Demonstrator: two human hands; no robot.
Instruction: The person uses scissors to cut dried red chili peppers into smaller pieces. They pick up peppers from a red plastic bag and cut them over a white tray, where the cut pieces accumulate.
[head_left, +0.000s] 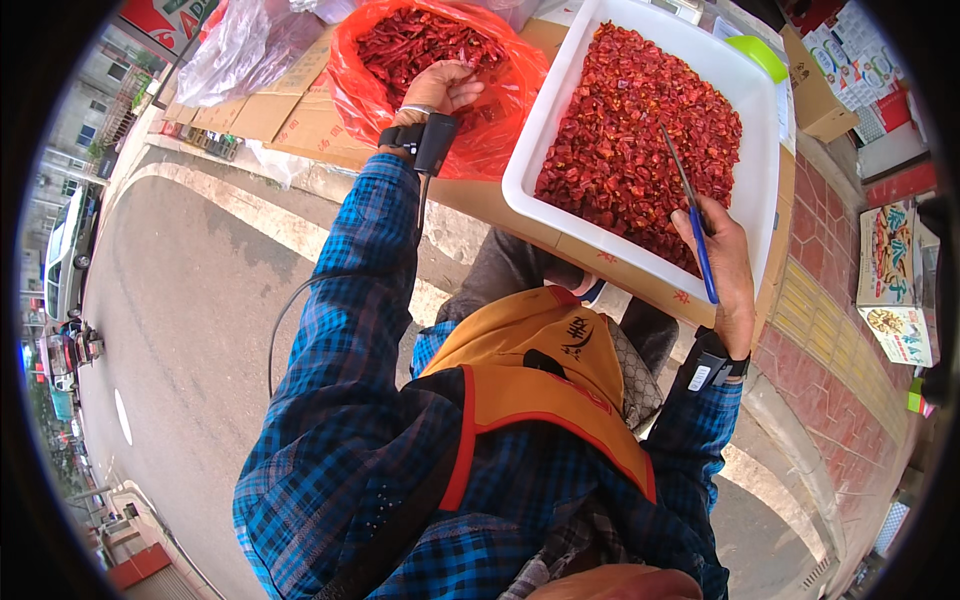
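Note:
My left hand (444, 88) is over the mouth of a red plastic bag (517, 97) full of whole dried red chillies (420, 41). Its fingers are curled among the chillies, and I cannot tell whether they grip any. A pair of scissors with blue handles (700, 251) is in my right hand (726, 251). The metal blades (677, 161) point away from me, above a large white plastic tub (645, 255). Chopped dried red chillies (637, 127) cover the bottom of that tub. Each wrist wears a black strapped device.
Flattened cardboard (292, 124) lies under the bag and tub. Clear plastic bags (251, 56) rest at the back left. A bright green plastic object (757, 56) sits by the tub's far right corner. Printed cartons (889, 259) stand on the red paving at right; a road (195, 300) runs at left.

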